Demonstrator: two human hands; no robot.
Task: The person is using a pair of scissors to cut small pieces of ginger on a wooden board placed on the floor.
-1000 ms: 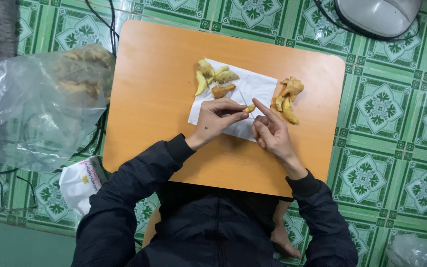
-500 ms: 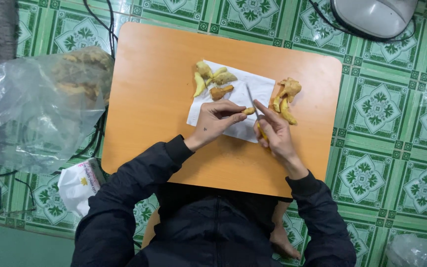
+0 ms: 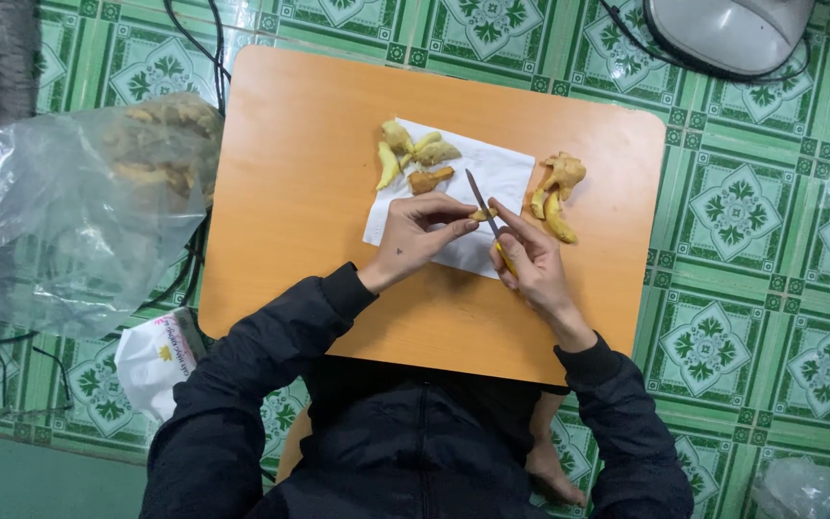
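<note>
Left hand (image 3: 422, 234) pinched a small ginger piece (image 3: 482, 214) at the fingertips, over the white paper sheet (image 3: 501, 173) on the orange table (image 3: 309, 163). Right hand (image 3: 533, 264) gripped a small knife (image 3: 480, 200), blade pointing up and away, touching the piece. Peeled ginger chunks (image 3: 417, 159) sat on the sheet's far left corner. Unpeeled ginger pile (image 3: 556, 192) lay on bare table just right of the sheet. Clear plastic bag (image 3: 69, 211) with more ginger was on the floor, left.

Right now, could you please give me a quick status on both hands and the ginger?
Left hand pinching small ginger piece. Right hand gripping knife, blade at the piece. Both over white paper towel. Nothing in the way.
</note>
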